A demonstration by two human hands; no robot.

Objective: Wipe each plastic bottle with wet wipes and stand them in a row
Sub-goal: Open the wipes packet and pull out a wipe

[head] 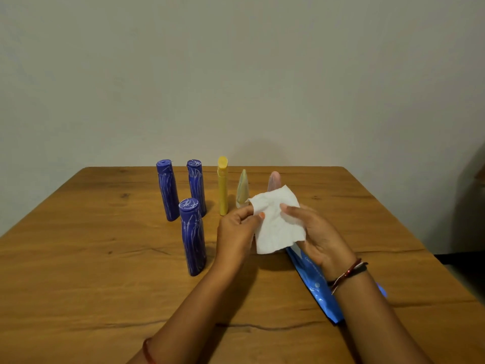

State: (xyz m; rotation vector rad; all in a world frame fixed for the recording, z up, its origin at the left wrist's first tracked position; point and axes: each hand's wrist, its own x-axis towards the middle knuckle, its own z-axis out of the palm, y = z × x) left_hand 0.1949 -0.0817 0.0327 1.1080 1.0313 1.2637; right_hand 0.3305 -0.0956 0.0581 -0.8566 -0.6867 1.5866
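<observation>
3 blue bottles [193, 236] stand L, yellow [222, 186] + 2 pale ones behind. L hand [236, 232] pinches wipe [278, 222] edge, R hand [315, 232] grips other side, above pack [315, 282]. Wipe limp, damp, prob tears easy; bottles light, tippy, grab mid-body

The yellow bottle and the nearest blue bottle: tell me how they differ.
The yellow bottle is plain and slim; the nearest blue bottle is wider and streaked with pale lines. The yellow bottle stands in the far row between another blue bottle and a pale green one; the nearest blue bottle stands alone in front, closer to the left hand. Both stand upright on the table, untouched.
</observation>
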